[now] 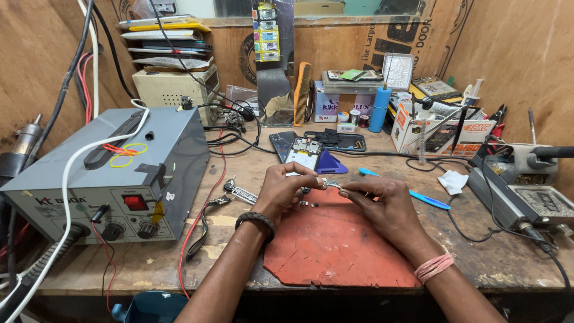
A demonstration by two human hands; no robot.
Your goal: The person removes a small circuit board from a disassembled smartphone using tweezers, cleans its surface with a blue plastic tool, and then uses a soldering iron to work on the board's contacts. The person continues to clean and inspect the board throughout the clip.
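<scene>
Small metal part point(330, 183), silvery and thin, is pinched between the fingertips of the left hand point(281, 194) and the right hand point(382, 200), just above the far edge of the red mat point(335, 251) at the worktop's point(149, 263) near edge. Beyond the hands lies an opened phone point(303, 153). A grey rework station point(113, 173) stands at the left edge.

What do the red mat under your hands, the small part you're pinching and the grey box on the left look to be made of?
Red mat: likely rubber or silicone, matte, with worn, ragged edges.
Small part, pinched between left hand and right hand: seems thin bright metal, glinting; too small to be sure.
Grey box: painted sheet metal by its flat folded panels, satin finish, with plastic knobs.
</scene>
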